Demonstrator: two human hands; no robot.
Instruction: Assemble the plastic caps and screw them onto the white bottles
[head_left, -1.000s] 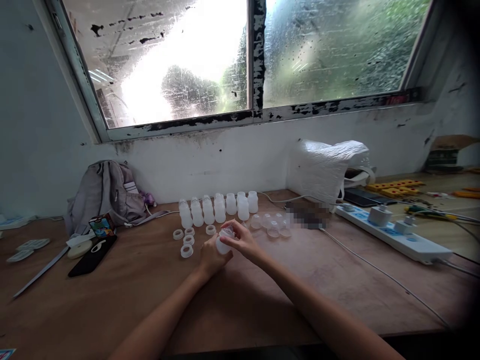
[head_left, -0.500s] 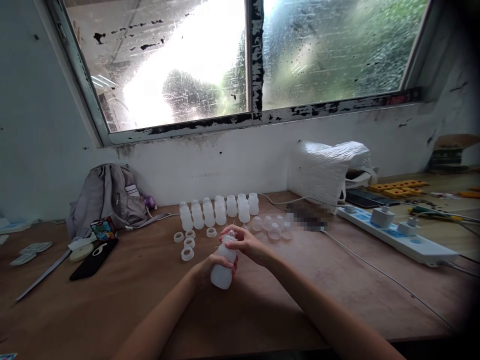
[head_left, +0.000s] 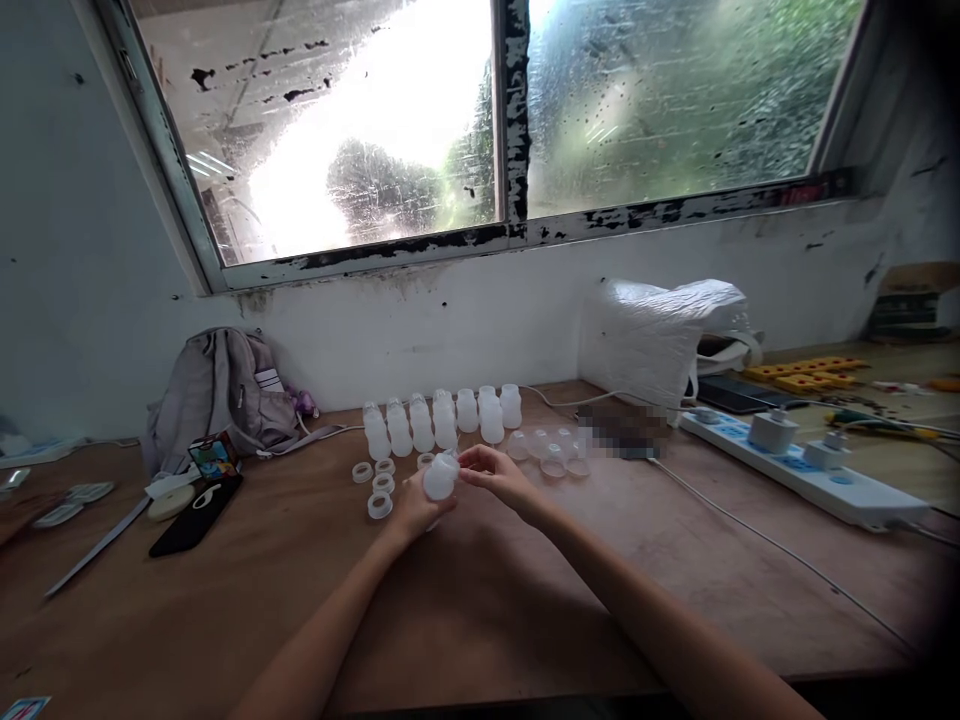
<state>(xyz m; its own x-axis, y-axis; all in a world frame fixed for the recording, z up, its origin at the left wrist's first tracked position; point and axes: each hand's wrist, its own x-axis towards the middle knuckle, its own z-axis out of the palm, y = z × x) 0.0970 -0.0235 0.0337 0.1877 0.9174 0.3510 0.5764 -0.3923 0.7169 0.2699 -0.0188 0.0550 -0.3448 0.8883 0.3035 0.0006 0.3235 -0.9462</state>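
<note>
Left hand (head_left: 417, 508) is curled around a frosted bottle (head_left: 439, 481), while the fingertips of the right hand (head_left: 504, 478) come in at its right edge; whether they pinch it or only brush it I cannot tell. The bottle lies between the two hands, closer to the left one, which bears it above the bench (head_left: 420, 620). Its long axis looks foreshortened, running roughly from near to far, and which end faces the viewer is unclear. Left of the hands lie white rings (head_left: 379, 515), loosely grouped; just beyond stand more frosted bottles in a row (head_left: 423, 432), and to the far right of the hands sit clear domed caps (head_left: 553, 467). Brown and wide, the bench carries a grey backpack (head_left: 214, 390) at far left and a white power strip (head_left: 870, 497) at right. Behind it rise a stained white wall (head_left: 510, 335) and a wet, paint-chipped window (head_left: 675, 120).
</note>
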